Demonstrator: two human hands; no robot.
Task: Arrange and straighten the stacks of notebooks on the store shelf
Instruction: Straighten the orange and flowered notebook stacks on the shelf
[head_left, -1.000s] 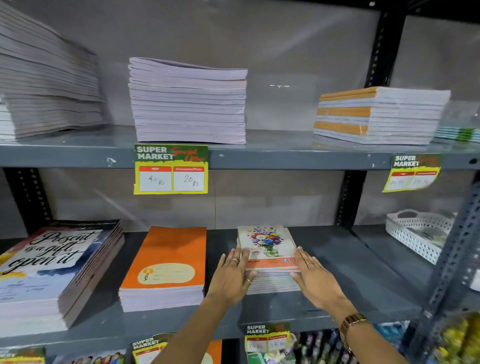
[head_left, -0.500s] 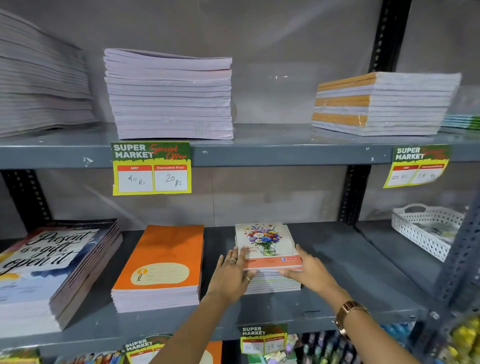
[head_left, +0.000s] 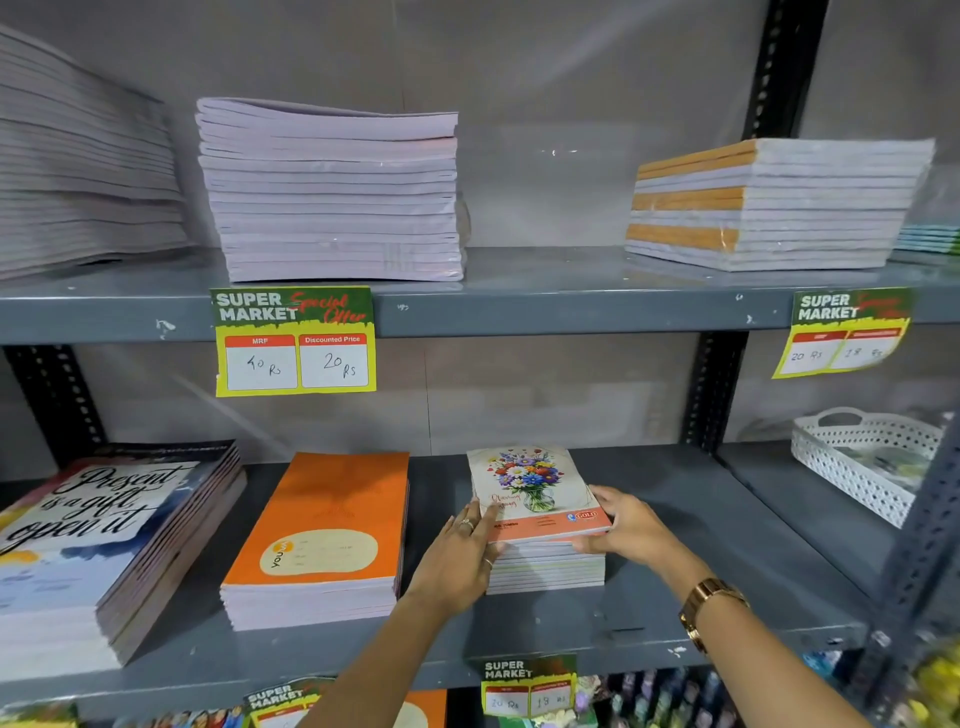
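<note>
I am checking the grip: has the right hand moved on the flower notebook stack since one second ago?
Yes. The right hand slid from the top cover to the right edge of the flower notebook stack, thumb now at the front corner.

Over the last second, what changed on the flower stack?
The right hand slid from flat on the cover to gripping the flower notebook stack at its right front corner. The left hand stayed pressed against the stack's left side. The orange stack did not move.

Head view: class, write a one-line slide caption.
Left hand and right hand square the floral notebook stack beside the orange stack.
</note>
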